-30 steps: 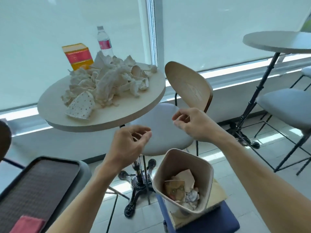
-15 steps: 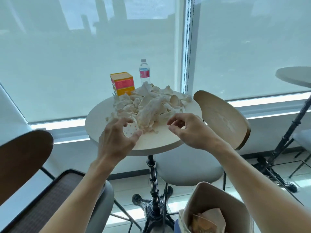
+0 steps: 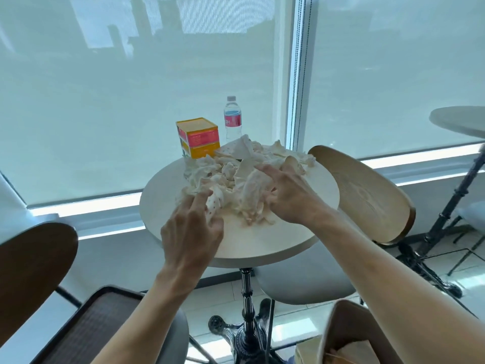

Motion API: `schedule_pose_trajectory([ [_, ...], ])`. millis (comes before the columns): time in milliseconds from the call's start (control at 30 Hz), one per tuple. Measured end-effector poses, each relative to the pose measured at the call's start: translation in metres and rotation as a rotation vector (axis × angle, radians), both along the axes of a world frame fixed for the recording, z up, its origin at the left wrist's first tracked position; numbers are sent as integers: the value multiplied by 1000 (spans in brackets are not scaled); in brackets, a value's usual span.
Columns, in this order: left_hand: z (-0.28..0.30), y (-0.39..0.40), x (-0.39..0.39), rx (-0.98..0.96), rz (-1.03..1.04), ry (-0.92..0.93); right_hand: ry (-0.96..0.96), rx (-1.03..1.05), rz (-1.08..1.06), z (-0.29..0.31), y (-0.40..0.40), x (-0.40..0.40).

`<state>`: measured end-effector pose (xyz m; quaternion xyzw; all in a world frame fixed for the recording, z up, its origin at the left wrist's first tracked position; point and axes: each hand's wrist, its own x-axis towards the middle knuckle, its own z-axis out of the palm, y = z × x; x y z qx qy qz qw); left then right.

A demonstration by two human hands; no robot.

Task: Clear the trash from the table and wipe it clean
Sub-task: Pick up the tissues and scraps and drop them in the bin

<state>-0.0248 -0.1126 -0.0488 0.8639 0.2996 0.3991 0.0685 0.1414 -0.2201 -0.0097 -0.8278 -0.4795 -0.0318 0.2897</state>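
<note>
At the far left stood a dark wooden chair back (image 3: 31, 279), rounded and smooth. Below it, at about seven o'clock from the table, a dark tray (image 3: 86, 332) with a ribbed, woven-looking surface lay on a grey seat.

The round table (image 3: 288, 232) had a pale, matte top on a black cast-iron pedestal. The left hand (image 3: 193, 232) reached over its near edge, fingers spread and lightly bent, the fingertips touching a dotted scrap at the seven o'clock side of the crumpled paper pile (image 3: 231, 179). The pile, creased white napkins and wrappers, covered the tabletop's middle and far half. At eleven o'clock on the table stood a boxy yellow and pink carton (image 3: 198, 137), and just beside it, at twelve, a clear plastic water bottle (image 3: 232, 119) with a pink label.

The right hand (image 3: 286, 198) lay on the pile's four o'clock side, fingers curled around a twisted wad of napkin.

To the right, a light plywood chair back (image 3: 367, 198) curved beside the table. At five o'clock, low in view, sat a beige trash bin (image 3: 338, 334) with paper inside.
</note>
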Motion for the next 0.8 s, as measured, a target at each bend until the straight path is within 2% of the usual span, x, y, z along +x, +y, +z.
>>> schedule_pose_trajectory([
  [133,10,12,-6,67,64,-125,-58,-111,-18,-5,19,4],
  [233,19,19,-8,65,101,-190,-104,-98,-19,-8,26,5],
  [467,31,22,-17,-27,88,-351,-123,264,-70,1,30,13],
  [667,37,4,-12,-167,15,-380,-121,590,-89,21,11,18],
  [800,36,-11,-3,-224,-24,-373,-36,700,-124,26,-12,18],
])
